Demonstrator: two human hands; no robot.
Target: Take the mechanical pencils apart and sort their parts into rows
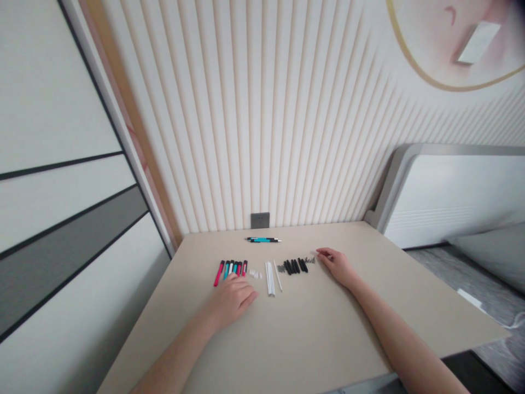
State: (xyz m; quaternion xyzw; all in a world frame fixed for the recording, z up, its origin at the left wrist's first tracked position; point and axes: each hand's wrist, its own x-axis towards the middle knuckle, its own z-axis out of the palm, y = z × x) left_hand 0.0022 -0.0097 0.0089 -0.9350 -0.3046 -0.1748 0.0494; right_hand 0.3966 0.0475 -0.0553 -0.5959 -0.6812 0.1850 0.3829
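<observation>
My left hand (233,300) rests palm down on the table, fingers loosely apart, just in front of a row of pink, blue and white pen barrels (218,273) with black ends. It covers the lower ends of some of them. My right hand (335,265) lies at the other end of the parts, fingers apart and slightly bent, beside a small pile of springs (310,260). Nothing shows in either hand. Between the hands lie small clear tips (255,274), several thin white refills (269,279), small grey pieces (281,268) and black grips (295,266).
Assembled blue-and-black pens (263,239) lie near the back of the beige table (303,334). A ribbed wall with a dark socket (260,220) rises behind. A white cabinet (74,219) borders the left, and a bed headboard (443,191) stands at the right.
</observation>
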